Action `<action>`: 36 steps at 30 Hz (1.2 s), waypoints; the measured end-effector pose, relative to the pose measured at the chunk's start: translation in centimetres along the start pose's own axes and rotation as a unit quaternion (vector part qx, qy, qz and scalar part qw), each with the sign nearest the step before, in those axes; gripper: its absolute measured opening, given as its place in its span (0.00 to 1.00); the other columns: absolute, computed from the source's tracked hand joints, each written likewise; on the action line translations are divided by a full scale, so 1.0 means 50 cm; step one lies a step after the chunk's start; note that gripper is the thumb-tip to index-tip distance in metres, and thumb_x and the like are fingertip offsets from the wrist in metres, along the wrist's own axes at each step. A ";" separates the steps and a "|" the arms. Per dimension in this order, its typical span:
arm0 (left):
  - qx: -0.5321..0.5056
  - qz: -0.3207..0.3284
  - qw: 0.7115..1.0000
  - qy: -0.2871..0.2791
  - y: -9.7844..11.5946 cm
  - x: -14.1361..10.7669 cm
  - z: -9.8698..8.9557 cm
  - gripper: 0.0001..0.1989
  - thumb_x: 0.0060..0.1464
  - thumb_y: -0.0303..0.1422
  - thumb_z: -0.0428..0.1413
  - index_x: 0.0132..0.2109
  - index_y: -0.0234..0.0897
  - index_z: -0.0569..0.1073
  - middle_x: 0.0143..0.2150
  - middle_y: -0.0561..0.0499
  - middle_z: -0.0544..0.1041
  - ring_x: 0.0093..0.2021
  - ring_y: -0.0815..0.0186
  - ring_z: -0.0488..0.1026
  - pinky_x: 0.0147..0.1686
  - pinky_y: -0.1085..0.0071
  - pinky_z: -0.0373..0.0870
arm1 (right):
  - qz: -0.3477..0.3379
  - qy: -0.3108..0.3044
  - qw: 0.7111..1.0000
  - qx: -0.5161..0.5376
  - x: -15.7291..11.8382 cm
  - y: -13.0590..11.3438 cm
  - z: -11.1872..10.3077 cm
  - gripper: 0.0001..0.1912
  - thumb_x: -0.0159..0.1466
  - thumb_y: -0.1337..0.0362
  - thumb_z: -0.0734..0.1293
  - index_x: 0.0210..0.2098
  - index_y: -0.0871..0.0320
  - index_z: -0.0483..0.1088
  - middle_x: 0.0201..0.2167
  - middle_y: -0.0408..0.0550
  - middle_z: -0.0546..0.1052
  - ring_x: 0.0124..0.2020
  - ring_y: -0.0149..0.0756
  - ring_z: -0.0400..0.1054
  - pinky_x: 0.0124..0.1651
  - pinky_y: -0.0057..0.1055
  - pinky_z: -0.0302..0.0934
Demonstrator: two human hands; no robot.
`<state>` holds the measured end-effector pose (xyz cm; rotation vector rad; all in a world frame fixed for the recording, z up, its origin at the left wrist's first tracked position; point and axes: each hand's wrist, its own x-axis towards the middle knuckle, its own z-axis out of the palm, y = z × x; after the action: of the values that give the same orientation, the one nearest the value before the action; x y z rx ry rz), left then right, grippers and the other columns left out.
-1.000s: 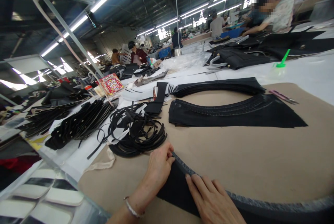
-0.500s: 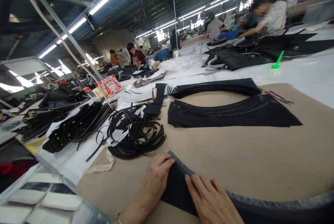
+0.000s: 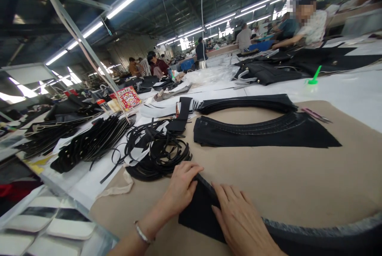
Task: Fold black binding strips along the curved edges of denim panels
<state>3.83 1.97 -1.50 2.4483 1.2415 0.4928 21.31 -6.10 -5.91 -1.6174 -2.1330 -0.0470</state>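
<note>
A long curved black fabric piece (image 3: 204, 212) lies at the near edge of the work surface, with a grey strip (image 3: 316, 231) along its curved rim. My left hand (image 3: 182, 187) pinches the piece's far-left corner between thumb and fingers. Beside it, my right hand (image 3: 240, 218) lies on the piece with fingers stretched to the rim and thumb apart on the black face. Between my hands the rim looks turned over, and little grey shows there. My right hand and forearm hide the middle of the piece.
Beyond my hands lie a stitched curved black stack (image 3: 265, 134) and another black stack (image 3: 244, 103). Pink-handled snips (image 3: 316, 115) are at right, a green-capped nozzle (image 3: 314, 77) behind. Coiled black strips (image 3: 161, 156) sit left. A co-worker (image 3: 310, 21) works across the table.
Both hands have shifted slightly up and away from me. The grey strip between them, plainly visible before, is now mostly covered or folded over. My right hand's fingers have moved over the rim.
</note>
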 end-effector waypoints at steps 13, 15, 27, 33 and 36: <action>0.065 0.088 0.980 -0.167 -0.004 0.072 -0.029 0.10 0.49 0.22 0.55 0.35 0.42 0.75 0.39 0.54 0.76 0.47 0.63 0.69 0.51 0.63 0.52 | 0.108 -0.127 0.980 0.106 0.074 -0.013 -0.009 0.10 0.59 0.75 0.65 0.40 0.59 0.70 0.39 0.50 0.76 0.42 0.41 0.70 0.44 0.34 0.59; 0.065 0.094 0.980 -0.162 -0.009 0.072 -0.027 0.10 0.50 0.22 0.55 0.34 0.41 0.76 0.38 0.54 0.76 0.46 0.64 0.69 0.50 0.65 0.53 | 0.110 -0.123 0.978 0.126 0.072 -0.013 -0.006 0.10 0.59 0.76 0.64 0.39 0.58 0.70 0.38 0.49 0.75 0.41 0.40 0.70 0.44 0.34 0.60; 0.077 0.178 0.973 -0.124 -0.044 0.043 -0.014 0.11 0.59 0.23 0.52 0.40 0.41 0.78 0.38 0.52 0.78 0.43 0.65 0.70 0.47 0.66 0.56 | 0.057 -0.113 0.984 0.128 0.036 -0.011 0.021 0.20 0.58 0.82 0.57 0.42 0.59 0.72 0.39 0.51 0.72 0.42 0.41 0.67 0.47 0.35 0.62; 0.108 0.231 0.962 -0.094 -0.065 0.026 -0.011 0.16 0.61 0.22 0.50 0.44 0.45 0.77 0.39 0.54 0.79 0.50 0.64 0.68 0.56 0.59 0.48 | 0.027 -0.135 0.985 0.106 0.031 -0.013 0.025 0.24 0.57 0.84 0.55 0.44 0.61 0.72 0.41 0.53 0.70 0.44 0.43 0.64 0.50 0.38 0.61; 0.133 0.241 0.958 -0.077 -0.073 0.018 -0.012 0.17 0.59 0.21 0.51 0.47 0.48 0.75 0.41 0.56 0.79 0.55 0.65 0.65 0.59 0.57 0.43 | 0.003 -0.118 0.988 0.100 0.027 -0.008 0.037 0.24 0.57 0.83 0.56 0.47 0.62 0.72 0.41 0.54 0.70 0.43 0.44 0.63 0.48 0.38 0.61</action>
<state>1.49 4.83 -2.49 2.9638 0.6775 0.2577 20.03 -4.43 -6.96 -1.5758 -2.2245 0.3663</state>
